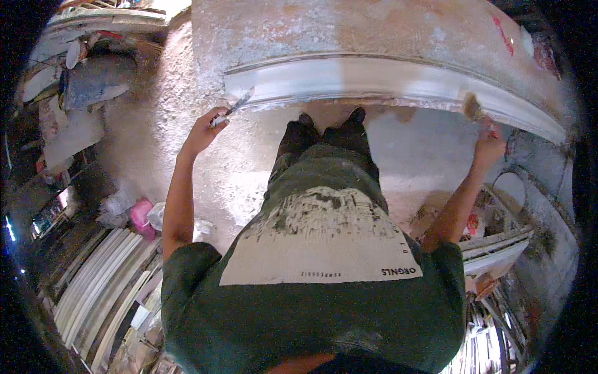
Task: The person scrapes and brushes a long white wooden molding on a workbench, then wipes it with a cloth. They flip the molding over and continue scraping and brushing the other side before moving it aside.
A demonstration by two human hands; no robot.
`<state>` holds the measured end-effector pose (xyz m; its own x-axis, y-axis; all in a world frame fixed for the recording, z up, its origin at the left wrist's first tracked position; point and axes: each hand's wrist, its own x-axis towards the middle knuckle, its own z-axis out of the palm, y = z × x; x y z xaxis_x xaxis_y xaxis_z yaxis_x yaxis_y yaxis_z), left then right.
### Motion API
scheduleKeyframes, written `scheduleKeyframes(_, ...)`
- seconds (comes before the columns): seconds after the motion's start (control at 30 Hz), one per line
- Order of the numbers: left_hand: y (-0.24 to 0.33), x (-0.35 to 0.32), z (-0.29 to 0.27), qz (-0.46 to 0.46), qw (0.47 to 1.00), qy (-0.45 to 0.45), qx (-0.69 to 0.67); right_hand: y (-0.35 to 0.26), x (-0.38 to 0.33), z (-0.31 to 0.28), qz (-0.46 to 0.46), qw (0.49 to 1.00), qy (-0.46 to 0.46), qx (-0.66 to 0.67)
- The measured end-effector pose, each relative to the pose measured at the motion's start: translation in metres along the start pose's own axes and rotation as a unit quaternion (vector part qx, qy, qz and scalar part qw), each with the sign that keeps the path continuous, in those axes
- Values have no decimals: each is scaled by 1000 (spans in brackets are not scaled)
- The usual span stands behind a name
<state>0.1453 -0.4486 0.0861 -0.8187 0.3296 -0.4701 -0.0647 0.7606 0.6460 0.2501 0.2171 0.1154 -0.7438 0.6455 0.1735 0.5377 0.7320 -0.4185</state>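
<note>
A long white plaster moulding stretches left to right ahead of me, with smooth lengthwise ridges and a rough near edge. At its left end, my left hand is closed round the handle of a narrow-bladed knife. The blade points up and right over the moulding's end; whether it touches cannot be made out. Toward the other end, my right hand grips a brush. Its brownish bristles are over the moulding's near edge, and contact there is unclear.
A stained, plaster-spotted work surface lies beyond the moulding. Several long white strips are stacked at the lower left, near a pink bag. A wooden crate stands by my right arm. Sheet-like scraps lie at the far left.
</note>
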Motion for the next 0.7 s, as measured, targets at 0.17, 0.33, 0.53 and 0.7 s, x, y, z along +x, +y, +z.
scheduleKeyframes(0.17,-11,12,-22,65,978,-75,185,-52,-38,-9,-14,995,92,36)
scheduleKeyframes(0.33,-20,23,-55,180,917,-102,340,-50,-125,8,147,978,96,112)
scheduleKeyframes(0.53,-3,69,-8,309,883,-143,324,-56,-234,4,233,937,138,222)
scheduleKeyframes(0.7,95,127,84,385,870,-123,282,-91,-272,2,275,913,172,249)
